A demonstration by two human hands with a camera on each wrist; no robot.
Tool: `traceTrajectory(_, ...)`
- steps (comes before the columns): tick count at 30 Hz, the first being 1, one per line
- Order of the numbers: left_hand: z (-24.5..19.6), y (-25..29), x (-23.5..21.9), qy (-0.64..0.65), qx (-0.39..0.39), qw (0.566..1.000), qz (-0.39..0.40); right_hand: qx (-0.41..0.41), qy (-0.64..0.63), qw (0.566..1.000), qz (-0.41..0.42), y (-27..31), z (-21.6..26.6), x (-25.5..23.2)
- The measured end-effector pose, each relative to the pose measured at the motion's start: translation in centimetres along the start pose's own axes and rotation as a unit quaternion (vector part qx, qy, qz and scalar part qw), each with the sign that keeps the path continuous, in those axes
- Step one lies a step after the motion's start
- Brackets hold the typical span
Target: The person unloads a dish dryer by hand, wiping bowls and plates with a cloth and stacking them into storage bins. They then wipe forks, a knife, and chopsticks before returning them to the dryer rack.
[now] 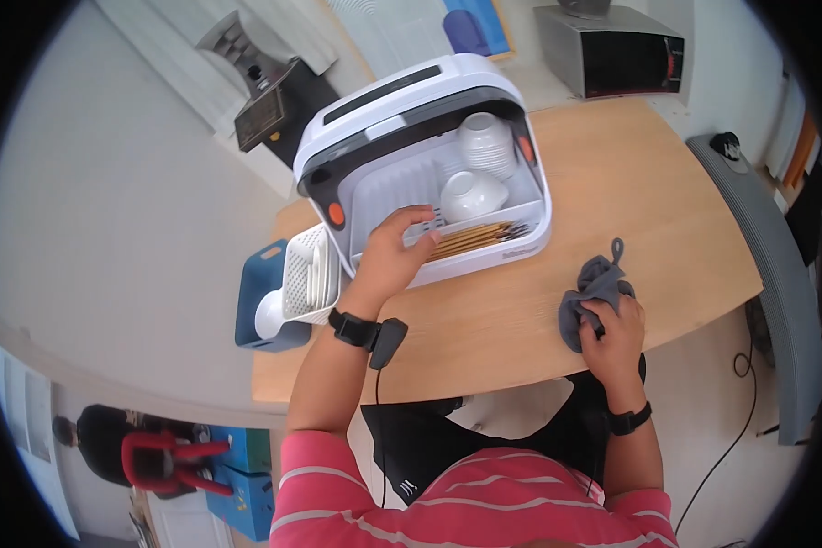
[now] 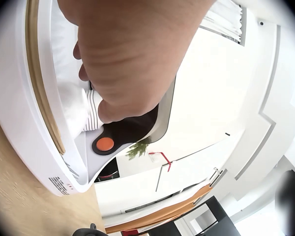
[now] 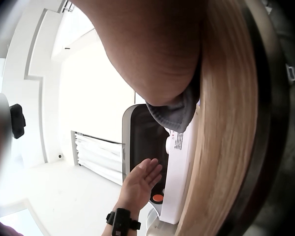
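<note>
Cloth (image 1: 601, 277), grey and bunched, lay on the counter (image 1: 484, 338) near its edge, gripped by the curled right hand (image 1: 616, 338). The left hand (image 1: 393, 253), open and relaxed, hovered over a white dish box (image 1: 484, 261), near the chopsticks (image 1: 470, 239) in its front compartment.

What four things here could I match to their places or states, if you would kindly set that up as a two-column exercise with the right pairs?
Things:
1. Cloth
2. Chopsticks
3. Cap
4. Bowls

Places or states:
A. in the front of the box
B. white, most of them stacked
C. under the right hand
D. on the grey bench

Right pairs: 1-C, 2-A, 3-D, 4-B
</note>
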State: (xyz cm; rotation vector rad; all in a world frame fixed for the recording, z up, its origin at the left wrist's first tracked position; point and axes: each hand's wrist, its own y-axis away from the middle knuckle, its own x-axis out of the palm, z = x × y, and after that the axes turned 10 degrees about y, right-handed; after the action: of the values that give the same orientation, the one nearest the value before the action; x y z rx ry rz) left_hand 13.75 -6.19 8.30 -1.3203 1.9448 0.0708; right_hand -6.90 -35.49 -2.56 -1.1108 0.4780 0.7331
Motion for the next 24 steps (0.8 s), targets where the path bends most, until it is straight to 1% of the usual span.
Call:
traceTrajectory(2, 0.6, 2.2, -4.0, 0.001, 0.009, 0.999, -0.05, -0.009, -0.003, 1.0, 0.012, 0.1, -0.1, 0.2)
traceTrajectory(4, 2.9, 3.8, -8.8, -0.026, -0.055, 0.99, -0.123, -0.003, 0.032, 0.999, -0.001, 0.3, -0.2, 0.6)
traceTrajectory(6, 5.7, 5.3, -14.3, -0.062, -0.155, 0.969, -0.181, -0.01, 0.024, 1.0, 0.012, 0.5, -0.3, 0.7)
traceTrajectory(8, 8.8, 7.4, -19.4, -0.219, -0.196, 0.937, -0.187, 0.008, 0.031, 0.999, 0.017, 0.3, 0.1, 0.5)
traceTrajectory(9, 9.5, 8.7, -21.3, -0.296, -0.233, 0.912, -0.164, 0.009, 0.036, 0.999, 0.019, 0.4, 0.0, 0.7)
traceTrajectory(10, 10.5, 9.9, -22.4, -0.297, -0.237, 0.91, -0.168, 0.004, 0.032, 0.999, 0.02, 0.4, 0.1, 0.8)
traceTrajectory(11, 11.2, 11.0, -23.2, -0.358, -0.307, 0.871, -0.136, 0.008, 0.039, 0.999, 0.02, 0.5, 0.1, 0.8)
traceTrajectory(12, 11.9, 12.1, -23.9, -0.414, -0.373, 0.824, -0.103, 0.011, 0.047, 0.999, 0.02, 0.5, 0.1, 0.8)
traceTrajectory(13, 12.8, 13.1, -24.5, -0.41, -0.408, 0.812, -0.083, 0.009, 0.049, 0.998, 0.025, 0.5, 0.0, 0.9)
traceTrajectory(14, 12.8, 13.5, -24.6, -0.407, -0.41, 0.812, -0.086, 0.005, 0.05, 0.998, 0.025, 0.5, 0.1, 0.9)
traceTrajectory(16, 12.8, 14.4, -24.6, -0.362, -0.471, 0.803, -0.05, 0.005, 0.056, 0.998, 0.027, 0.5, 0.1, 0.8)
traceTrajectory(17, 13.0, 14.6, -24.5, -0.357, -0.473, 0.804, -0.051, 0.001, 0.059, 0.998, 0.027, 0.5, 0.1, 0.7)
traceTrajectory(19, 13.5, 14.7, -24.5, -0.385, -0.476, 0.789, -0.048, 0.001, 0.054, 0.998, 0.035, 0.4, 0.2, 0.6)
traceTrajectory(20, 13.4, 14.7, -24.5, -0.381, -0.477, 0.79, -0.049, -0.002, 0.057, 0.998, 0.035, 0.3, 0.3, 0.5)
traceTrajectory(22, 13.3, 14.6, -24.6, -0.415, -0.462, 0.783, -0.026, 0.003, 0.055, 0.998, 0.039, 0.2, 0.5, 0.5)
traceTrajectory(23, 13.6, 14.7, -24.7, -0.412, -0.463, 0.785, -0.028, 0.0, 0.057, 0.998, 0.038, 0.1, 0.6, 0.5)
traceTrajectory(24, 13.9, 14.7, -25.0, -0.396, -0.461, 0.792, -0.057, 0.0, 0.052, 0.998, 0.036, 0.1, 0.7, 0.5)
